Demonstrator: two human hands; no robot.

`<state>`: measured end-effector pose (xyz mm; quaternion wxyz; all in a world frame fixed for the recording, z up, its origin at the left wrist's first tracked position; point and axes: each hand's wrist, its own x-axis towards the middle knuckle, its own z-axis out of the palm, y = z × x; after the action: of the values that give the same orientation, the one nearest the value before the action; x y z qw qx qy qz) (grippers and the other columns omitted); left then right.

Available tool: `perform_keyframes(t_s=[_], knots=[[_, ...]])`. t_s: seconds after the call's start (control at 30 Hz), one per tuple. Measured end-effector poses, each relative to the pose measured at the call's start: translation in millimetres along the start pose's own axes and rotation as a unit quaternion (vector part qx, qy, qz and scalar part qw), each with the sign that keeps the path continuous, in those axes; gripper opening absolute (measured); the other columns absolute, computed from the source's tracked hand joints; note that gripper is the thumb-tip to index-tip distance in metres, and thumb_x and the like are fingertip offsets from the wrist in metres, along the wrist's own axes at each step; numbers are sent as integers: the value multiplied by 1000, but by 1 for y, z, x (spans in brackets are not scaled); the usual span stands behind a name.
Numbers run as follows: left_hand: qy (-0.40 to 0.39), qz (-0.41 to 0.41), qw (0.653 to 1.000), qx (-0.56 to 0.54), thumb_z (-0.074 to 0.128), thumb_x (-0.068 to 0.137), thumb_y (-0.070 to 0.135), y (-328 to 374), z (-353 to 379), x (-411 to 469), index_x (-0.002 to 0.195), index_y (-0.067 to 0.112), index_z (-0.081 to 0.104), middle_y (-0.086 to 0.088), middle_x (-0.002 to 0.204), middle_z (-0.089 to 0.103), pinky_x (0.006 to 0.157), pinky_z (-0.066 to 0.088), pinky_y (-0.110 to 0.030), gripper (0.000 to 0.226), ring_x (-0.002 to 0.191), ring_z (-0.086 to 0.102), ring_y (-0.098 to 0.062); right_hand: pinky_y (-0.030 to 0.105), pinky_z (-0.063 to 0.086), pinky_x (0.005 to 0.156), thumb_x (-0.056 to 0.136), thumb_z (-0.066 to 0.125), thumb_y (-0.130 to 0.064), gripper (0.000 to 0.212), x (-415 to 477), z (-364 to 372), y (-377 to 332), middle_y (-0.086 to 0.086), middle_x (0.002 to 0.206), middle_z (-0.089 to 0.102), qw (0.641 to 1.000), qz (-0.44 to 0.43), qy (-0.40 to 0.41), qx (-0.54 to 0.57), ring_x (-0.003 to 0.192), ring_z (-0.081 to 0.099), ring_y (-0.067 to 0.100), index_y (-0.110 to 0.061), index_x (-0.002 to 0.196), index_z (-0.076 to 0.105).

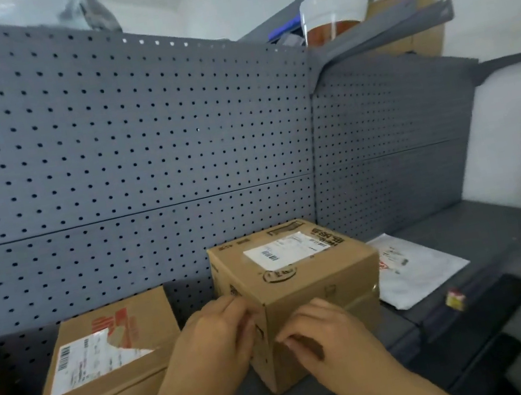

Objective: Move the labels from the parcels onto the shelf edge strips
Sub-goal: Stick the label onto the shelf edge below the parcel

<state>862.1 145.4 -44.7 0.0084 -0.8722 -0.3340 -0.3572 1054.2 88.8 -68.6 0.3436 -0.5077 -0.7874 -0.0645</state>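
Observation:
A small cardboard parcel (305, 280) stands on the grey shelf (467, 230) with a white shipping label (287, 250) on its top. My left hand (218, 333) presses on its left front face near the corner. Against its right front face rests my right hand (321, 333), fingers curled on the cardboard. A larger flat parcel (108, 370) lies to the left; its white label (89, 361) is partly torn at the upper right. A white poly mailer (411, 270) with a printed label lies to the right. The shelf's front edge strip (475, 316) runs at the lower right.
Grey pegboard (127, 158) backs the shelf. An upper shelf at the back right carries a clear tub (335, 17) with a white lid and a cardboard box (412, 20). A small red-and-yellow tag (455, 299) sits on the front edge at the right.

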Motion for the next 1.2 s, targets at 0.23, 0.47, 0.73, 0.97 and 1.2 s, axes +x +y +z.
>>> perform_keyframes(t_s=[0.23,0.47,0.73,0.97,1.2], knots=[[1,13,1000,-1,60,85,22,65,61,66,94,34,56,21,87,58,65,53,-25,15,78,56,2,24,46,77,89,56,-22,12,-26,-53,79,-14,93,62,1000,17,22,5,92,48,2,-29,94,65],[-13,2,1000,-14,59,87,23,129,130,126,96,34,57,24,88,58,67,54,-30,14,78,57,4,20,43,81,91,55,-25,12,-55,-101,168,-14,97,63,999,36,22,31,95,46,-1,-29,98,64],[-46,1,999,-29,57,88,22,161,198,163,99,33,59,21,92,57,70,51,-26,15,83,54,3,18,44,85,91,55,-23,15,-79,-122,262,-18,99,61,993,115,7,37,102,47,-1,-30,100,65],[-93,41,994,-48,49,93,27,161,245,195,107,32,57,19,102,55,77,46,-20,17,94,51,0,14,45,87,90,59,-20,19,-99,-121,339,-24,97,57,973,227,-32,25,97,50,-5,-36,98,64],[-142,41,988,-50,43,95,31,160,281,211,111,34,53,17,110,53,77,37,-14,19,100,46,0,3,36,84,78,67,-14,30,-121,-114,395,-20,107,55,958,250,-139,33,104,45,-7,-35,97,61]])
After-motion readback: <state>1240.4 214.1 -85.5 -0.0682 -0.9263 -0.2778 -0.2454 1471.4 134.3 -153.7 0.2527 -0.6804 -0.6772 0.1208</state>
